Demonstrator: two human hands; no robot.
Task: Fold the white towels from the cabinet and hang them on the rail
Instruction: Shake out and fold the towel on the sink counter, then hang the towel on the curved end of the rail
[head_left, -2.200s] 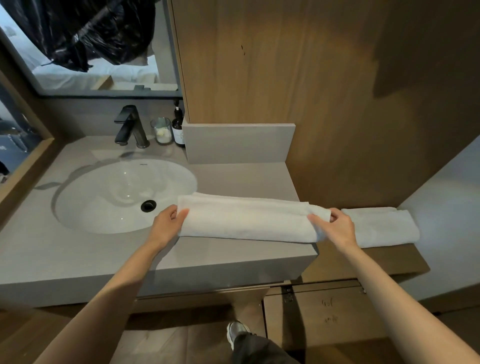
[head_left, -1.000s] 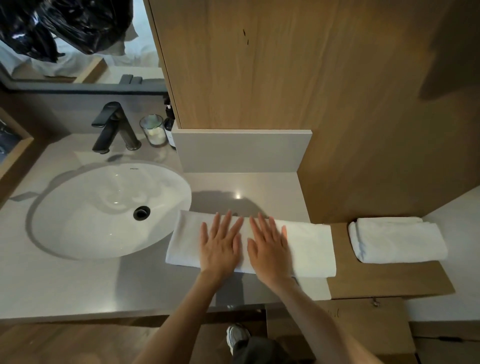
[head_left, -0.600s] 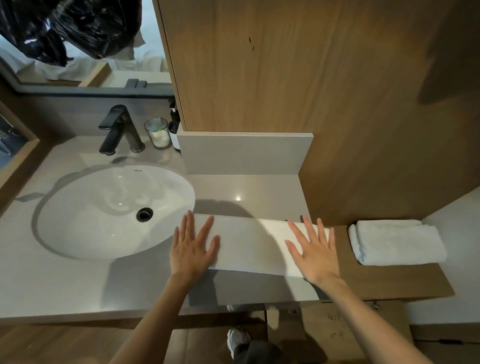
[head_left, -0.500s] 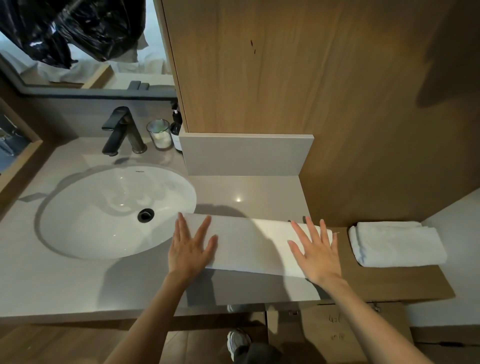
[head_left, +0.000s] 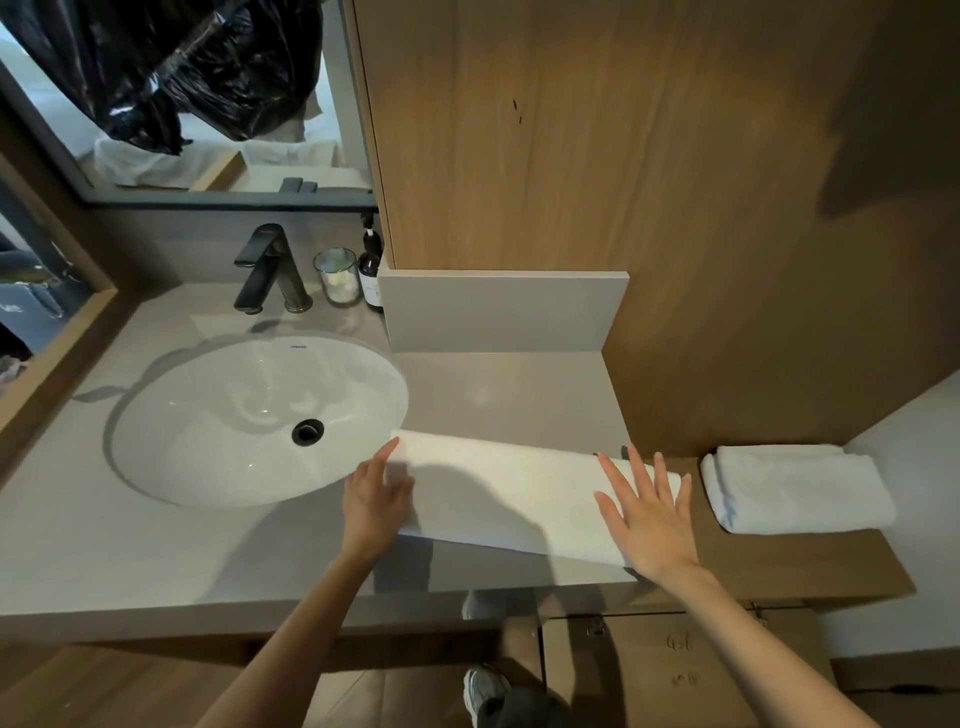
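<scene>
A long folded white towel (head_left: 506, 496) lies flat on the grey vanity counter (head_left: 156, 551), right of the sink, its right end reaching past the counter's edge. My left hand (head_left: 376, 496) rests at the towel's left end with fingers straight. My right hand (head_left: 644, 512) lies flat on the towel's right end, fingers spread. A second white towel (head_left: 797, 488), folded thick, sits on the lower wooden shelf (head_left: 810, 564) to the right. No rail is in view.
A white oval sink (head_left: 249, 421) with a black drain fills the counter's left. A black faucet (head_left: 270, 270), a glass jar (head_left: 337, 275) and a dark pump bottle (head_left: 371, 273) stand behind it. A wooden wall panel (head_left: 571, 156) rises behind the counter. My shoe (head_left: 483, 686) is below.
Both hands slid apart from the towel's middle to its two ends, smoothing it flat. In the last half second the left hand turned slightly onto the towel's left edge.
</scene>
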